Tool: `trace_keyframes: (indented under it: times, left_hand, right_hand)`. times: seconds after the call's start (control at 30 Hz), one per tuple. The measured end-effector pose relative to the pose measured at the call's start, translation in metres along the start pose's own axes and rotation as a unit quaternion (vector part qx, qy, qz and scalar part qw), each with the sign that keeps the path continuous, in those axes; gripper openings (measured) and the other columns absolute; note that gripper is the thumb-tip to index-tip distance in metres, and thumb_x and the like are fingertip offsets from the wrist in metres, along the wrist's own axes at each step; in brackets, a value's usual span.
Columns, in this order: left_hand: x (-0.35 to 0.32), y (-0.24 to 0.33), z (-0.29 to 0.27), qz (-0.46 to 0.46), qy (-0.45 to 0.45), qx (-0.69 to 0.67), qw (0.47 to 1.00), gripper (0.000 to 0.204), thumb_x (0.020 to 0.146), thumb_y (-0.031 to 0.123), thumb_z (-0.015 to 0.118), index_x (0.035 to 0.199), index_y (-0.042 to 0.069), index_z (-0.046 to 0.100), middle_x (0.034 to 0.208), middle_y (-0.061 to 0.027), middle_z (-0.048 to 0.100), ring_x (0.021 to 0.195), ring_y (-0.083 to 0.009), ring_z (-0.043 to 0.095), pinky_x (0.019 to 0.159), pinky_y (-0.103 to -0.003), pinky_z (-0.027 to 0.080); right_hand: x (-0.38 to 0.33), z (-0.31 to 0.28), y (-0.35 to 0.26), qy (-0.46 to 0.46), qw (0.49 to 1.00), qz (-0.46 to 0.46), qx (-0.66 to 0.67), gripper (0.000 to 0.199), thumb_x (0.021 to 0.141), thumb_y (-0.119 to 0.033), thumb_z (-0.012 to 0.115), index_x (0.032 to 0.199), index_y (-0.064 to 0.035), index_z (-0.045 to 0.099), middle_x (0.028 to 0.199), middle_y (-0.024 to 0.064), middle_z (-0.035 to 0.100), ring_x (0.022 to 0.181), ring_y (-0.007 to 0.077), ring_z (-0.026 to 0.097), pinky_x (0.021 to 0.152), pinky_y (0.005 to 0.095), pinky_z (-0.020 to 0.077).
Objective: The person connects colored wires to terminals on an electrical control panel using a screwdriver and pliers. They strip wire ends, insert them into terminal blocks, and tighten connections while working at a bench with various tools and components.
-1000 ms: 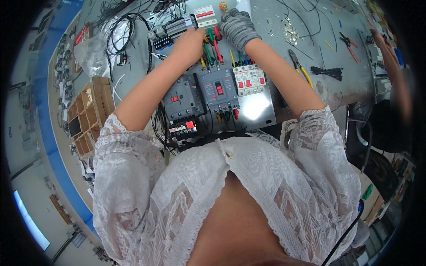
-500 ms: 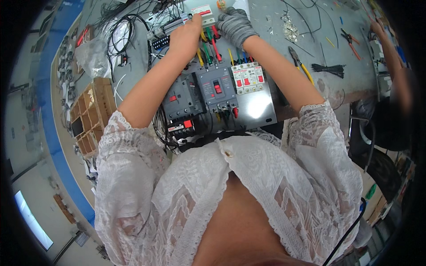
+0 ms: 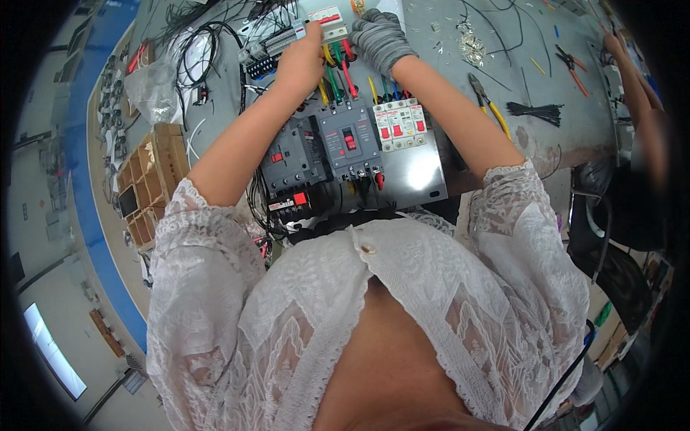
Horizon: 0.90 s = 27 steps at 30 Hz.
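My bare left hand [image 3: 300, 63] is closed at the left side of a white circuit breaker [image 3: 329, 25] with a red switch, its fingertips against the edge. On the breaker's other side is my right hand [image 3: 379, 43] in a grey striped glove, fingers curled. An amber piece [image 3: 358, 6] shows just beyond the gloved fingers; what they grip is mostly hidden. Thick red, green and yellow wires [image 3: 338, 75] run from below the breaker to a grey moulded-case breaker [image 3: 350, 140]. Between my forearms on the metal plate [image 3: 420, 176] sit small white breakers [image 3: 400, 126] and a dark contactor [image 3: 291, 154].
Yellow-handled pliers [image 3: 489, 104] and a bundle of black cable ties [image 3: 534, 113] lie right of my arm. Red-handled cutters [image 3: 572, 70] and loose metal bits [image 3: 471, 47] are farther out. At left stand a cardboard divider box [image 3: 154, 169] and coiled black cable [image 3: 205, 54]. Another person's arm [image 3: 629, 79] is at far right.
Both hands stay at the white breaker. The gloved hand has turned slightly, and the whole view has shifted a little.
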<state>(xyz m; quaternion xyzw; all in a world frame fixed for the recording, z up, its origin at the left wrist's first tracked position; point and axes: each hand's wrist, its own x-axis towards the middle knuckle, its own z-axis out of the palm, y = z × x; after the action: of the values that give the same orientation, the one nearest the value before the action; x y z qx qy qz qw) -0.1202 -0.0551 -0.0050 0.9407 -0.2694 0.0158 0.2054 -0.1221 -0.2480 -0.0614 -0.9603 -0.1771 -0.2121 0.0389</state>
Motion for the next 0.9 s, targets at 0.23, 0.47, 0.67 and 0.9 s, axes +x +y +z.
trace_keyframes:
  times: [0.23,0.47,0.67,0.9]
  left_hand:
    - [0.006,0.005,0.005,0.008,0.011,0.077,0.997,0.040,0.076,-0.003,0.060,0.107,0.007,0.038,0.077,-0.0167,0.066,0.076,-0.0395,0.065,0.065,-0.048,0.049]
    - [0.002,-0.001,0.000,0.002,-0.011,0.029,1.000,0.038,0.076,-0.002,0.062,0.106,0.006,0.040,0.082,-0.0178,0.066,0.081,-0.0381,0.065,0.067,-0.045,0.050]
    - [-0.020,0.011,-0.035,0.021,-0.064,0.169,0.983,0.016,0.083,0.013,0.059,0.096,0.005,0.064,0.088,-0.0173,0.067,0.086,-0.0386,0.064,0.074,-0.047,0.051]
    - [-0.001,-0.019,-0.004,-0.052,-0.061,0.040,0.996,0.013,0.082,0.011,0.064,0.092,0.003,0.067,0.082,-0.0168,0.068,0.077,-0.0310,0.067,0.069,-0.039,0.052]
  right_hand:
    - [0.009,0.025,0.007,-0.079,0.994,0.062,0.038,0.018,0.076,-0.014,0.062,0.093,-0.0142,0.069,0.103,0.0120,0.065,0.108,0.0286,0.056,0.089,0.0409,0.0460]
    - [0.011,-0.008,-0.005,-0.109,0.993,-0.020,-0.044,0.016,0.080,-0.017,0.059,0.093,-0.0139,0.068,0.102,0.0102,0.064,0.105,0.0287,0.057,0.090,0.0414,0.0446]
    - [0.006,0.004,-0.002,-0.029,0.998,-0.013,-0.052,0.012,0.071,-0.017,0.066,0.083,-0.0164,0.068,0.086,0.0047,0.068,0.104,0.0266,0.059,0.090,0.0459,0.0426]
    - [-0.002,-0.016,-0.012,0.031,0.998,0.057,-0.002,0.018,0.075,-0.016,0.061,0.092,-0.0144,0.067,0.109,0.0098,0.064,0.108,0.0282,0.057,0.096,0.0405,0.0407]
